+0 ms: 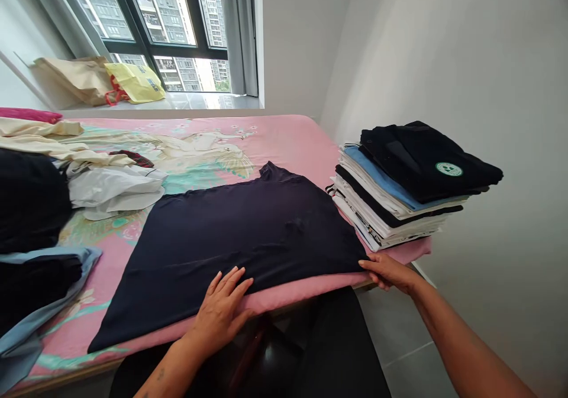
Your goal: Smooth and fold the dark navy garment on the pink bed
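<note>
A dark navy garment (239,232) lies spread flat on the pink patterned bed sheet (293,138). My left hand (222,309) rests flat on its near hem with the fingers stretched out, holding nothing. At the garment's near right corner, my right hand (388,271) has its fingers curled over the edge of the cloth at the bed's side.
A stack of folded clothes (399,191) topped by a black item with a green badge sits at the bed's right edge by the wall. Loose unfolded clothes (66,191) are heaped on the left. Bags (110,81) lie on the window sill.
</note>
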A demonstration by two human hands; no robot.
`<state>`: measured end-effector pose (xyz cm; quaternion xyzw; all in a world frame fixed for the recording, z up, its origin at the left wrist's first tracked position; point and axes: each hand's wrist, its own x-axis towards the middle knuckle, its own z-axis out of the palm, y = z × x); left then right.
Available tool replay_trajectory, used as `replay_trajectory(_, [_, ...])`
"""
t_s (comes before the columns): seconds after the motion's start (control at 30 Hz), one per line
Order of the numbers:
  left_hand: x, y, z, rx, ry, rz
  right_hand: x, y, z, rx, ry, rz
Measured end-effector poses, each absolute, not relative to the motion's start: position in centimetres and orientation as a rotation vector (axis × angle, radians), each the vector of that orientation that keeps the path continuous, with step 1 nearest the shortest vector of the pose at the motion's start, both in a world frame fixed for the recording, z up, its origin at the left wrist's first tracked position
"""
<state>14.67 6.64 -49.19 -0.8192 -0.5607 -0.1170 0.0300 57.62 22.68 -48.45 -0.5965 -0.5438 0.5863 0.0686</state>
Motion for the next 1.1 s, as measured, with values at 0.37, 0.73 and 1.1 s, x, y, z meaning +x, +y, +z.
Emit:
replay_trajectory(0.37, [9.7,6.7,-49.1,-2.321,-1.909,-0.426,52.6,21.4,-46.0,-1.787,-1.996,0.625])
replay_trajectory(0.73, [7.1,9.0,-49.2,-2.303,-2.000,-0.332,38.1,27.5,-46.3,-1.624,-2.442,0.626])
replay_trajectory(1.1, [-0.8,9.1,-46.2,-2.121,-2.236,-0.131,38.7,25.5,-46.2,-1.678,-2.322,0.445])
